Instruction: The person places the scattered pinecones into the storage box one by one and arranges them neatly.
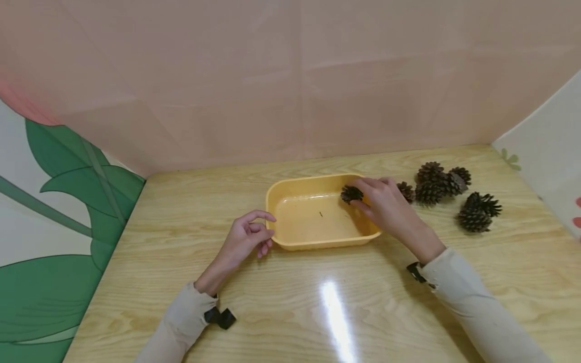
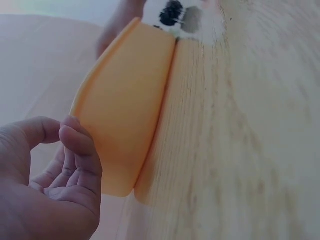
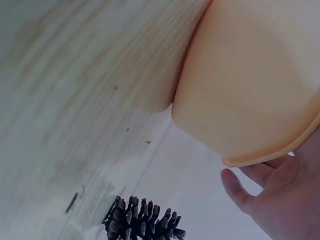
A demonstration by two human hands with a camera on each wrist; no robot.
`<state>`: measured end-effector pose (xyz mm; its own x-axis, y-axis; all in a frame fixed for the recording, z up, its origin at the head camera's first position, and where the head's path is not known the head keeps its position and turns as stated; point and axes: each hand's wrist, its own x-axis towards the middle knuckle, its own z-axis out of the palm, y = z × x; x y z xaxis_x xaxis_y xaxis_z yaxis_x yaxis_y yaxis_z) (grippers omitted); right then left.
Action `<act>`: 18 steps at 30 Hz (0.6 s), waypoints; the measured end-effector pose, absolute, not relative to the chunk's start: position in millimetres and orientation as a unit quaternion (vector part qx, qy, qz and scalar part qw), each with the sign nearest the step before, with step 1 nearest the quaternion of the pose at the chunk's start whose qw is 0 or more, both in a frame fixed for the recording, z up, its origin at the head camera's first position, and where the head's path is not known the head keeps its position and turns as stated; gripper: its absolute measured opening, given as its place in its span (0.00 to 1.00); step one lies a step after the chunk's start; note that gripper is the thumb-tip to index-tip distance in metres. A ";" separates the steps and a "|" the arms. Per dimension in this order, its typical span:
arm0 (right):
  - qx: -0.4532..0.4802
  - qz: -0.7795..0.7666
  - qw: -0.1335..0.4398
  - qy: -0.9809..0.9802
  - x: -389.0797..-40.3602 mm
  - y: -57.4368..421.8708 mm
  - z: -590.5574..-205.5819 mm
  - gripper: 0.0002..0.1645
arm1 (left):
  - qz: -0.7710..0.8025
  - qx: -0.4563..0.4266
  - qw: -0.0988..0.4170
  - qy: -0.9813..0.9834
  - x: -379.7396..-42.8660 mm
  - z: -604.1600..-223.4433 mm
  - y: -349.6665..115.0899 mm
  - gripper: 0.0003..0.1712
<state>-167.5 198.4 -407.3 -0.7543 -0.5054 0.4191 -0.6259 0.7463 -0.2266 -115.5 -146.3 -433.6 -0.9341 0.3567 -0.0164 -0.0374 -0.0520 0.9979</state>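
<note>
A shallow yellow plastic tray (image 1: 313, 245) stands on the wooden table. At its left end, my left hand (image 1: 247, 234) pinches the rim between thumb and index finger; the left wrist view shows the fingertips (image 2: 75, 135) meeting at the edge. My right hand (image 1: 388, 206) reaches over the right end and grips a dark pine cone (image 1: 350, 194) inside the tray. In the right wrist view, the tray wall (image 3: 240, 85) hides that cone and most of the fingers. A tiny dark twig (image 1: 321, 214) lies on the tray floor.
Several pine cones (image 1: 431, 184) are clustered right of the tray, one close behind the right hand. More cones (image 1: 475, 217) lie farther right. A pinkish backdrop (image 1: 295, 101) rises behind the table, and a leaf-printed panel (image 1: 72, 201) borders its left side. Small debris (image 3: 72, 202) dots the tabletop.
</note>
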 end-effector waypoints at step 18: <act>0.293 0.162 0.110 -0.936 -165.4 195.7 -407.9 0.27 | 0.709 0.123 0.136 0.681 -115.4 -433.5 -147.2 0.19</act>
<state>-165.4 195.7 -407.9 -0.8043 -0.5125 0.3007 -0.5837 0.7763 -0.2380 -115.4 -147.2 -433.5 -0.9326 0.3608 -0.0105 -0.0253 -0.0363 0.9990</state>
